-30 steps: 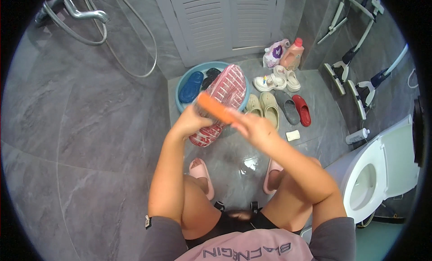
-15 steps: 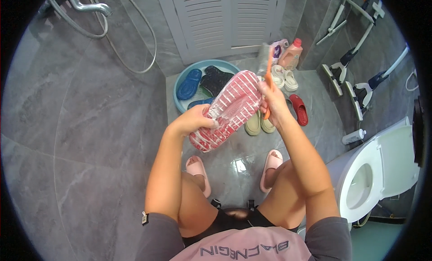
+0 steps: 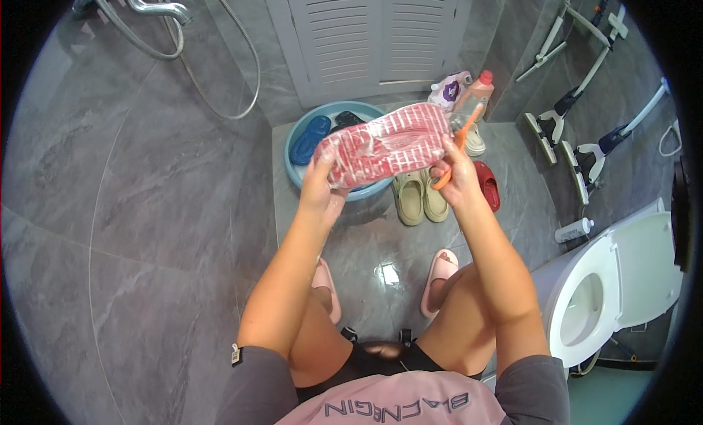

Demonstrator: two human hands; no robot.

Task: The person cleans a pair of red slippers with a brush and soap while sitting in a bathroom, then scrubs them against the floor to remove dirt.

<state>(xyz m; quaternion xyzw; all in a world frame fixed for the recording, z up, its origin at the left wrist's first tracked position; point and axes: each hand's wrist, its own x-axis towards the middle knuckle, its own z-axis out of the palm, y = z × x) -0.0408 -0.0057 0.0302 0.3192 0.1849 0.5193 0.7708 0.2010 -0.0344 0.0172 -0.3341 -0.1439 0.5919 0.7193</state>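
Note:
I hold a red slipper (image 3: 388, 144) with white stripes sole-up in front of me, over the floor. My left hand (image 3: 322, 183) grips its left end. At its right end, my right hand (image 3: 452, 172) touches the slipper while holding an orange brush (image 3: 460, 143), whose handle sticks up beside the sole. Behind the slipper sits a light blue basin (image 3: 300, 132) with a blue slipper (image 3: 309, 138) and a dark one in it.
A beige pair of slippers (image 3: 417, 194), a red one (image 3: 487, 185) and white shoes lie on the wet grey floor. Detergent bottles (image 3: 469, 91) stand by the louvred door. An open toilet (image 3: 593, 293) is at right, mops lean far right, a shower hose hangs at left.
The slipper has turned from upright to lying across, raised between both hands. The brush came off the sole and now sits at the slipper's right end.

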